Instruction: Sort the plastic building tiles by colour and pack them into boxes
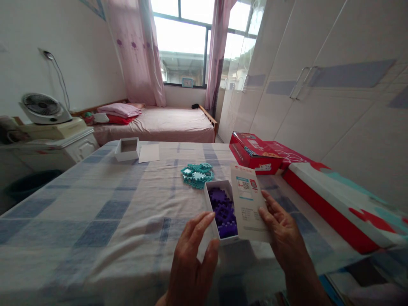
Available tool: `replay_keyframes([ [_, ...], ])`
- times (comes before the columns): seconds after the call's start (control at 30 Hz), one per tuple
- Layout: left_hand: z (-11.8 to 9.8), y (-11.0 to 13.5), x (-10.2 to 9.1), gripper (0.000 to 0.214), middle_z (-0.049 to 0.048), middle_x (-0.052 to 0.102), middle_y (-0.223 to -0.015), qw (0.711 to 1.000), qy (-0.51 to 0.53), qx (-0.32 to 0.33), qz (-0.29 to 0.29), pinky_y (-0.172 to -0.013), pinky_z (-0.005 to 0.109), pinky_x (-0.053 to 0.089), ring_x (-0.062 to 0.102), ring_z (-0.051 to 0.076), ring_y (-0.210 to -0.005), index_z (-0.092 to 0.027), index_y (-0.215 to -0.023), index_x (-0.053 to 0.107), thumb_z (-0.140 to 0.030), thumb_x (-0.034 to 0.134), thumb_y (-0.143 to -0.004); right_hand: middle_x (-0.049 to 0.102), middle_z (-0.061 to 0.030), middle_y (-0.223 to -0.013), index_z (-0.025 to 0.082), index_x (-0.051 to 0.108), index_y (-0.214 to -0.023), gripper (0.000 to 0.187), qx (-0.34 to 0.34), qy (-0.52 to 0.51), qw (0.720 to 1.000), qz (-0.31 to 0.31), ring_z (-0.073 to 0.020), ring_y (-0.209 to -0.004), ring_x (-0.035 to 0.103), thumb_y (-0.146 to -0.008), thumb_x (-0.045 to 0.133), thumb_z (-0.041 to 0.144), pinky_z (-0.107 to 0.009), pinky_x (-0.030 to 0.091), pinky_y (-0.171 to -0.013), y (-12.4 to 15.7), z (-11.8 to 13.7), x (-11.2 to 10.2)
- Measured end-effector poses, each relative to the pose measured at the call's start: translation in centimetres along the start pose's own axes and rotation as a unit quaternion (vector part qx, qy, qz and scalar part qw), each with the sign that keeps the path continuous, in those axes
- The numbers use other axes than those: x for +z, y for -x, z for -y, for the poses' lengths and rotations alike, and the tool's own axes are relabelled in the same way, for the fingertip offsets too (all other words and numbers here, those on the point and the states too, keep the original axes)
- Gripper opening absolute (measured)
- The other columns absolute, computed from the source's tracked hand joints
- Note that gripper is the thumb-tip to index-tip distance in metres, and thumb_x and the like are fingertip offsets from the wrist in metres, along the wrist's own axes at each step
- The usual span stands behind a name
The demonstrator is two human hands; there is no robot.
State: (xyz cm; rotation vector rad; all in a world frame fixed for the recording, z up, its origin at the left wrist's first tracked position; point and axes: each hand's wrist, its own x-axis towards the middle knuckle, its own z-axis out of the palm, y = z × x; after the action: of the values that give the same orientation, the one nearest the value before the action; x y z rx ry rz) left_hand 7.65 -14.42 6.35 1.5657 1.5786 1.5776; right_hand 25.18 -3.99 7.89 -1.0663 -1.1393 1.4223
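Observation:
A small white box full of purple puzzle pieces sits on the checked tablecloth. My left hand has its fingers spread against the box's near left corner. My right hand holds the box's white printed lid, tilted up off the box's right side. A pile of teal puzzle pieces lies just beyond the box.
Another open white box and its flat lid lie at the table's far left. Red boxes and a long red and white box line the right edge by the wardrobe. A bed, a fan and a window stand beyond.

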Motion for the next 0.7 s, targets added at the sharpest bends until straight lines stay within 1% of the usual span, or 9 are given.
replay_keyframes([
  [0.07,0.8,-0.1,0.6,0.043,0.0059,0.041,-0.141,1.000,-0.022,-0.017,-0.006,-0.109,0.041,0.029,0.034,0.023,-0.132,-0.024,-0.132,0.044,-0.030,0.043,-0.090,0.052,-0.0100,-0.131,0.022,0.034,-0.138,0.070,-0.014,0.070,0.997,-0.006,-0.0258,-0.105,0.059,-0.076,0.061,0.041,-0.038,0.053,-0.081,-0.1,-0.2,0.0],
  [0.13,1.6,-0.3,1.7,0.048,0.0055,0.030,-0.148,0.998,-0.013,-0.057,0.016,-0.112,0.043,0.022,0.023,0.022,-0.137,-0.022,-0.139,0.034,-0.032,0.038,-0.092,0.053,-0.0097,-0.129,0.020,0.041,-0.135,0.066,-0.039,0.147,0.988,0.002,-0.0252,-0.107,0.058,-0.075,0.059,0.042,-0.037,0.052,-0.083,-0.2,-0.3,0.6],
  [0.23,2.2,-0.5,3.3,0.054,0.0076,0.021,-0.151,0.995,0.002,-0.091,0.029,-0.114,0.044,0.015,0.015,0.022,-0.139,-0.016,-0.142,0.026,-0.033,0.036,-0.092,0.055,-0.0097,-0.128,0.018,0.046,-0.132,0.059,-0.067,0.229,0.971,0.013,-0.0236,-0.106,0.058,-0.078,0.053,0.041,-0.036,0.050,-0.086,-0.5,-0.5,1.8],
  [0.3,2.5,-0.6,4.1,0.058,0.0087,0.017,-0.152,0.995,0.003,-0.100,0.026,-0.114,0.043,0.011,0.011,0.022,-0.140,-0.013,-0.143,0.022,-0.033,0.038,-0.091,0.054,-0.0104,-0.127,0.017,0.047,-0.130,0.056,-0.089,0.280,0.956,0.003,-0.0234,-0.105,0.058,-0.079,0.049,0.040,-0.037,0.049,-0.087,-1.0,-0.9,2.2],
  [0.43,2.9,-0.7,4.9,0.065,0.0089,0.013,-0.152,0.991,0.017,-0.126,0.034,-0.115,0.036,0.007,0.007,0.019,-0.140,-0.009,-0.144,0.017,-0.032,0.041,-0.089,0.058,-0.0108,-0.118,0.015,0.053,-0.125,0.049,-0.155,0.387,0.909,-0.021,-0.0241,-0.106,0.055,-0.080,0.044,0.035,-0.041,0.045,-0.092,-2.2,-2.1,2.2],
  [0.5,3.0,-0.7,5.1,0.066,0.0087,0.013,-0.153,0.989,0.036,-0.137,0.036,-0.115,0.033,0.006,0.006,0.018,-0.140,-0.007,-0.144,0.017,-0.032,0.042,-0.088,0.059,-0.0103,-0.111,0.016,0.054,-0.123,0.047,-0.170,0.413,0.894,-0.027,-0.0241,-0.105,0.054,-0.080,0.043,0.033,-0.042,0.043,-0.093,-2.6,-2.6,2.1],
  [0.53,2.9,-0.7,5.2,0.066,0.0086,0.013,-0.153,0.988,0.049,-0.142,0.035,-0.115,0.031,0.005,0.006,0.018,-0.140,-0.007,-0.144,0.017,-0.032,0.042,-0.088,0.058,-0.0101,-0.109,0.016,0.054,-0.122,0.046,-0.171,0.418,0.892,-0.028,-0.0238,-0.104,0.054,-0.081,0.043,0.033,-0.042,0.044,-0.092,-2.7,-2.7,2.1],
  [0.63,2.6,-0.7,5.3,0.066,0.0078,0.010,-0.153,0.983,0.084,-0.158,0.029,-0.114,0.028,0.003,0.004,0.017,-0.140,-0.007,-0.144,0.016,-0.033,0.041,-0.089,0.054,-0.0108,-0.110,0.015,0.055,-0.121,0.045,-0.167,0.412,0.895,-0.026,-0.0217,-0.098,0.055,-0.081,0.043,0.032,-0.039,0.047,-0.088,-2.8,-2.8,2.1],
  [0.7,2.3,-0.7,5.4,0.066,0.0074,0.008,-0.153,0.979,0.104,-0.175,0.020,-0.114,0.028,0.003,0.002,0.017,-0.140,-0.007,-0.144,0.016,-0.035,0.041,-0.089,0.052,-0.0105,-0.112,0.016,0.056,-0.119,0.043,-0.168,0.406,0.898,-0.018,-0.0209,-0.097,0.056,-0.081,0.044,0.032,-0.038,0.047,-0.088,-2.8,-2.8,2.1],
])
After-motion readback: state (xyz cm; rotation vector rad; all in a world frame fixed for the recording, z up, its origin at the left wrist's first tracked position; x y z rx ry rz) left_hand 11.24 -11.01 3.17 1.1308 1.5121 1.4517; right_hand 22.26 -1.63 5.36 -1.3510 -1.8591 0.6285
